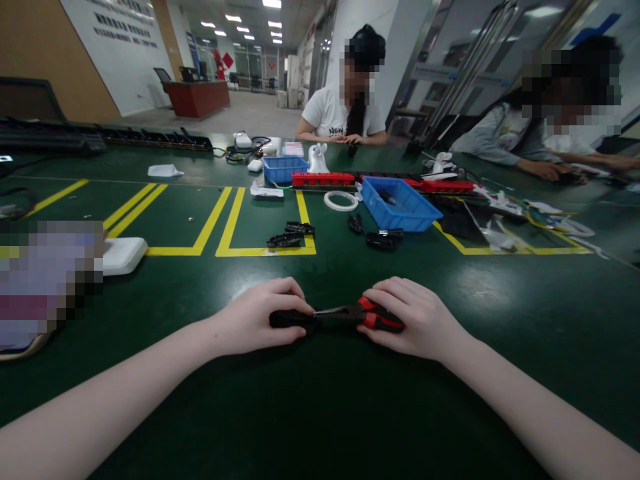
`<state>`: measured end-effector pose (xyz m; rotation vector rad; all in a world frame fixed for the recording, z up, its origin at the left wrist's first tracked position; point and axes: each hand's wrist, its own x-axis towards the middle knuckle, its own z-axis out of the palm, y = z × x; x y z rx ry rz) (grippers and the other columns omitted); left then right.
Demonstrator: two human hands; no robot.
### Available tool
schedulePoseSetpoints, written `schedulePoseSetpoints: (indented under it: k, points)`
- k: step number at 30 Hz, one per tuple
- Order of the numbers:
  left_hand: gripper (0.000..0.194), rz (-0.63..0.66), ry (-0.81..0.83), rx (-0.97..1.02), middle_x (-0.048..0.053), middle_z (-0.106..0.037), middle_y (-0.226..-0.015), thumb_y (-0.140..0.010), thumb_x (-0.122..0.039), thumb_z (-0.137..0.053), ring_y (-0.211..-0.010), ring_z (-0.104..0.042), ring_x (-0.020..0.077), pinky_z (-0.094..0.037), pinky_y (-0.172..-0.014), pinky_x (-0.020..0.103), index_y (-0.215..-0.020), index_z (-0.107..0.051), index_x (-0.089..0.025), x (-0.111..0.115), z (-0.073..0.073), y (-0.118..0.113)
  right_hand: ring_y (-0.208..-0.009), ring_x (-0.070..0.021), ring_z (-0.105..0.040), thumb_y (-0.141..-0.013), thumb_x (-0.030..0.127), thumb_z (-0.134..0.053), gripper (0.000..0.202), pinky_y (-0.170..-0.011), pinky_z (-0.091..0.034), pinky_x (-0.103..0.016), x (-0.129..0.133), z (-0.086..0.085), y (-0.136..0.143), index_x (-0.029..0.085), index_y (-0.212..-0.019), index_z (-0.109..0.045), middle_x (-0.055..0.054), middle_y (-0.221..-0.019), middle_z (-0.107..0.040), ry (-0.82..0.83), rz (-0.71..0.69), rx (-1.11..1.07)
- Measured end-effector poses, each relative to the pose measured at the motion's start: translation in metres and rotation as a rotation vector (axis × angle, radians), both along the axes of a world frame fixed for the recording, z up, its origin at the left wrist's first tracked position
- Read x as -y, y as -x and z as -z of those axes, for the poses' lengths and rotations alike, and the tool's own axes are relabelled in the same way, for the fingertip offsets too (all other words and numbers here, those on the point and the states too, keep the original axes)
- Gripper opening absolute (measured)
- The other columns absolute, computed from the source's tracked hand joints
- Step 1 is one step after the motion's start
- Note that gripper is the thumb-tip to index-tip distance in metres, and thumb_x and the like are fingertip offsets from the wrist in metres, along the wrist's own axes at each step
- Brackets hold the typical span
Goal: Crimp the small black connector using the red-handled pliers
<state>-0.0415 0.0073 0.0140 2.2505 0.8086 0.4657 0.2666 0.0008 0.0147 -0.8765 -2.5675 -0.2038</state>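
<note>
Low over the green table, my left hand point(265, 313) is closed around a small black part point(290, 320), pinched between thumb and fingers. What kind of part it is I cannot make out. My right hand point(413, 317) grips long-nose pliers point(367, 315) with red and black handles. The thin metal jaws point left and meet the right end of the black part; whether they clamp it cannot be seen. Beyond my hands lie more black parts point(290, 237) in a yellow-taped box, and others point(383, 240) in front of a blue bin.
The blue bin point(400, 207) stands ahead to the right, a smaller blue bin point(285, 170) behind it. Between them is a white tape ring point(341, 201). A phone point(40, 287) and a white case point(124, 256) sit at left. People point(345, 113) sit across the table.
</note>
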Motion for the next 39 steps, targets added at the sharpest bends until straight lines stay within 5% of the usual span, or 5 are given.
schedulePoseSetpoints:
  k: [39]
  points:
    - [0.021, 0.007, 0.016, -0.071, 0.003, -0.055, -0.112, -0.089, -0.027, -0.065, -0.095, -0.058, 0.0194, -0.051, -0.085, 0.035, -0.11, -0.064, -0.023, 0.0005, -0.004, -0.0023, -0.079, -0.0214, -0.064, -0.087, 0.04, -0.067, 0.032, -0.065, -0.052, -0.035, 0.0019, 0.0006, 0.003, 0.015, -0.106, -0.063, -0.011, -0.094, -0.07, -0.043, -0.012, 0.016]
